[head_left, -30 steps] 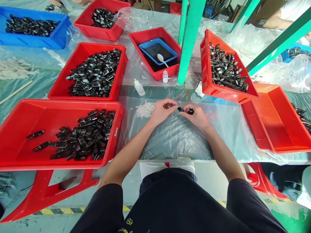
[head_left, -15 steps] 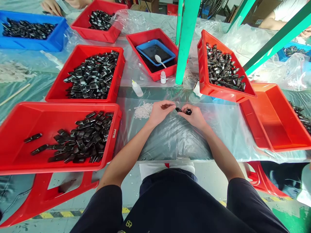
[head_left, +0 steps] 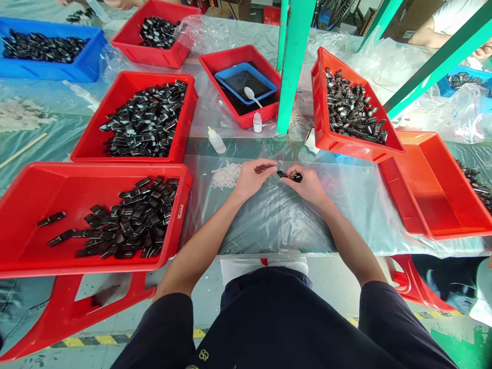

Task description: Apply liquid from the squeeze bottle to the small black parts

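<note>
My right hand (head_left: 308,185) is closed round a small glossy black piece (head_left: 282,174), whose end sticks out toward the left. Another dark part (head_left: 297,177) shows at its curled fingers; whether it belongs to the same piece I cannot tell. My left hand (head_left: 251,177) has thumb and fingertips brought together in a pinch right beside the black piece; anything between them is too small to make out. Just left of that hand lies a pile of tiny white bits (head_left: 226,175) on the plastic-covered table (head_left: 265,225).
Red bins of black pieces stand at left (head_left: 23,215), behind it (head_left: 90,136) and at right (head_left: 361,146). An orange-red bin (head_left: 442,189) sits far right. A dropper bottle (head_left: 217,140), small bottle (head_left: 257,123), white spoon (head_left: 249,94) and green post (head_left: 291,72) are ahead.
My hands stay almost in place, still at the black piece. At the far upper left, another person's hand has drawn back, uncovering some black pieces.
</note>
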A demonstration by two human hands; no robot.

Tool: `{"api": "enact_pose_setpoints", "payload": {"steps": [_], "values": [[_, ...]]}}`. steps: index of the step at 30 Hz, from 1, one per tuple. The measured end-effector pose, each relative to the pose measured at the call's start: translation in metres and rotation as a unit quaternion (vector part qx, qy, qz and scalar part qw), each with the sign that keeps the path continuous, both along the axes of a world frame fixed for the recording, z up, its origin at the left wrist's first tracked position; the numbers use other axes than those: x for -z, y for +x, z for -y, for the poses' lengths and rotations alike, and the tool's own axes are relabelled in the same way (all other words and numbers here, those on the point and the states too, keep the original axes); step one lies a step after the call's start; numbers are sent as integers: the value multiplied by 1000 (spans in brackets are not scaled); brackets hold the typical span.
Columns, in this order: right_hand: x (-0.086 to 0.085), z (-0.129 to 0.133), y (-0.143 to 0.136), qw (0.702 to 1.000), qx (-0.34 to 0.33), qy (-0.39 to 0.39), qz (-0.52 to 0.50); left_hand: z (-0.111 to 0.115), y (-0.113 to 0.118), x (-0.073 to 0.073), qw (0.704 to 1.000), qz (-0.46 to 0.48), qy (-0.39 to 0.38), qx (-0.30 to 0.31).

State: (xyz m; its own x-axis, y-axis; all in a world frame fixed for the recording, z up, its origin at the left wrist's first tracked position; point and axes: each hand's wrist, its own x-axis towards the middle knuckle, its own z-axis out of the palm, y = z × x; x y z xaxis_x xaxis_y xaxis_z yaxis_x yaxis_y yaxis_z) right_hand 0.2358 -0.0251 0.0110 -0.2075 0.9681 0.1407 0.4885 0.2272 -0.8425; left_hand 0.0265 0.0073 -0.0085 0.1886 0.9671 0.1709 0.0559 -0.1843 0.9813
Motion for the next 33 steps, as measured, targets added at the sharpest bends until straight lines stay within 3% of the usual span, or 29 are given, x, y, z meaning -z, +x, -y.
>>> {"api": "enact_pose_setpoints", "payload": {"steps": [9,33], "values": [[0,0,-1,1000,8,3,2,2,1,4,1000,-3,4,10],[-3,4,-6,1000,20,-1,-13,8,4,-2,997,-62,45,0]]}}
